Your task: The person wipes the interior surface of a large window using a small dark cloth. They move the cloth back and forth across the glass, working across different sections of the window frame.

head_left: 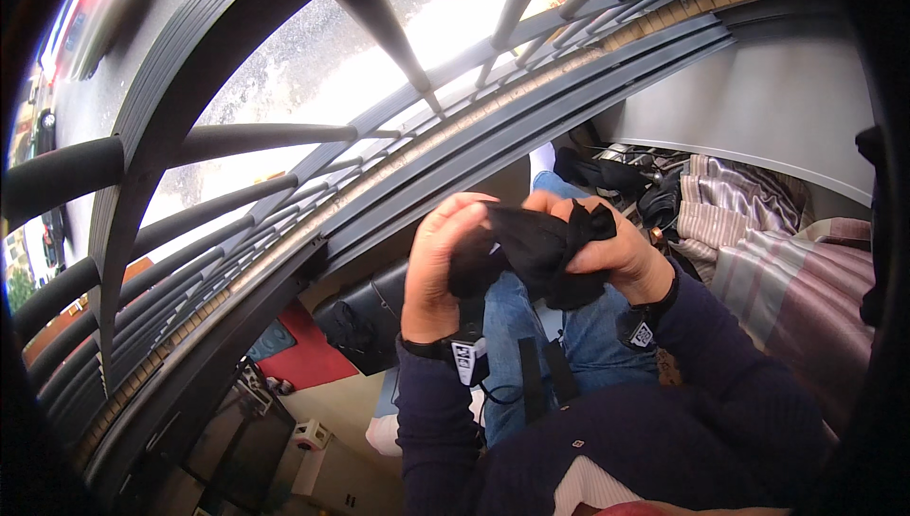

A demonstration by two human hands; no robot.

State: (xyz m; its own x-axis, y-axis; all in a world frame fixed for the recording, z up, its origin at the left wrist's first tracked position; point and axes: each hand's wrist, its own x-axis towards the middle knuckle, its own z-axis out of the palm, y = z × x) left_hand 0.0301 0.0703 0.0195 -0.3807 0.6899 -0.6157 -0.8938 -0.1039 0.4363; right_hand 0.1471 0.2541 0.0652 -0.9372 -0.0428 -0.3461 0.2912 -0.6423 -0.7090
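A soft black cloth, thin and sock-like, is stretched between my hands above my lap. Its left end looks sheerer, while the right end is bunched up. My left hand pinches the left edge of it between thumb and fingers. On the other side, my right hand is closed around the gathered part, thumb toward me. The cloth covers some of the right fingers. Below are my legs in blue jeans, with dark straps hanging between them. Each wrist wears a dark band with a small tag.
Dark metal railing bars and a grey window track run close along the left and front, with a street and vehicles beyond. A shiny striped curtain is bunched at right below a grey panel. A black bag and red mat lie lower left.
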